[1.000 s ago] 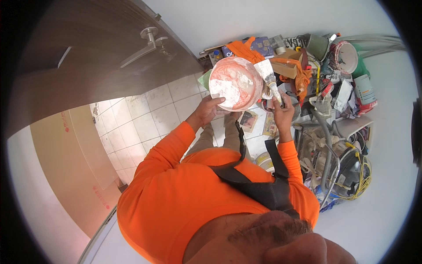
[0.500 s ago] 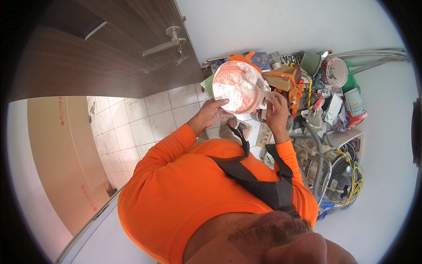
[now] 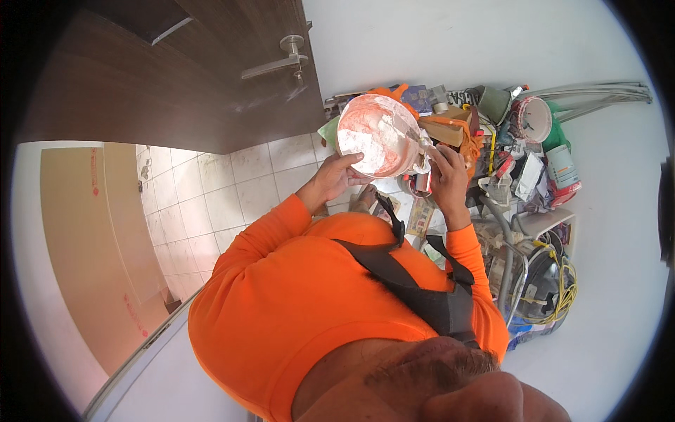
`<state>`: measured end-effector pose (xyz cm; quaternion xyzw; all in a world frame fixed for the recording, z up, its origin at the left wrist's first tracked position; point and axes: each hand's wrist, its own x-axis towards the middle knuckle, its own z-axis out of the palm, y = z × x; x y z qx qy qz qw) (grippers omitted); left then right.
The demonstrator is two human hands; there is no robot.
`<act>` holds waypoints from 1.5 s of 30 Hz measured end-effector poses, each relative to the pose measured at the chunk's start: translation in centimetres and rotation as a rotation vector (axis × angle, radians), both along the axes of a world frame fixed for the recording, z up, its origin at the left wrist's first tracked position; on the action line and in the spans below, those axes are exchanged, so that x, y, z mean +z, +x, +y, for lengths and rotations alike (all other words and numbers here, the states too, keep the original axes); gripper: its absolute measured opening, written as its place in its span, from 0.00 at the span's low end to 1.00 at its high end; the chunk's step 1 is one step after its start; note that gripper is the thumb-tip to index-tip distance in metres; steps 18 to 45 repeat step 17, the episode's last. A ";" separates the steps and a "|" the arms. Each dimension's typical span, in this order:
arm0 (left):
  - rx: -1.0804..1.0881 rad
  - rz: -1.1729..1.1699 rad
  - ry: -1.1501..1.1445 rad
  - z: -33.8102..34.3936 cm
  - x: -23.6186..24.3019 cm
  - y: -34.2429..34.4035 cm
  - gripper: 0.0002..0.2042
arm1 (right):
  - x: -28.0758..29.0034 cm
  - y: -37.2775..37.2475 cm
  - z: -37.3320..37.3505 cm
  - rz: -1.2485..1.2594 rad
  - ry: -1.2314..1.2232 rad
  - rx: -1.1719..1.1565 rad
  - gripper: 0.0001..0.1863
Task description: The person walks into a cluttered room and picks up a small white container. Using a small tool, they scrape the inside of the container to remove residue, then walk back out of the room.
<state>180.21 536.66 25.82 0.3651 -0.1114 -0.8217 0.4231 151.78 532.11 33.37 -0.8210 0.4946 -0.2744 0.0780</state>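
Note:
A round bucket [image 3: 401,144], coated inside with pinkish-red and holding white powder or paste, is tilted toward me in front of my chest. My left hand [image 3: 332,179] grips its near left rim, with the thumb over the edge and the fingers underneath. My right hand [image 3: 450,176] is closed at the bucket's right side. Between those fingers and the rim shows a whitish, smeared piece [image 3: 424,156], whose kind I cannot make out.
A dark wooden door [image 3: 211,91] with a lever handle [image 3: 274,65] stands at the left. Along the right wall lie heaped tools, a white bucket [image 3: 536,119], a white-and-red tub [image 3: 562,169], grey pipes [image 3: 598,95] and a yellow cable [image 3: 564,288]. Brown cardboard [image 3: 77,232] leans at far left.
The bucket has shifted slightly left, still in my left hand. My right fingers have moved a little at its right rim. The door appears slightly further right in the picture.

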 end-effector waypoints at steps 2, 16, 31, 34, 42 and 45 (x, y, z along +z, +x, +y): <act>-0.009 0.004 -0.005 0.2 0.1 0.3 0.29 | 0.1 0.4 -0.3 0.022 -0.024 0.039 0.21; -0.034 -0.072 0.003 0.3 1.0 1.6 0.31 | 1.4 -0.9 -4.6 0.171 0.087 0.289 0.20; -0.039 -0.065 0.003 0.1 0.8 1.7 0.32 | 1.5 -1.5 -5.0 0.201 0.110 0.330 0.22; -0.039 -0.065 0.003 0.1 0.8 1.7 0.32 | 1.5 -1.5 -5.0 0.201 0.110 0.330 0.22; -0.039 -0.065 0.003 0.1 0.8 1.7 0.32 | 1.5 -1.5 -5.0 0.201 0.110 0.330 0.22; -0.039 -0.065 0.003 0.1 0.8 1.7 0.32 | 1.5 -1.5 -5.0 0.201 0.110 0.330 0.22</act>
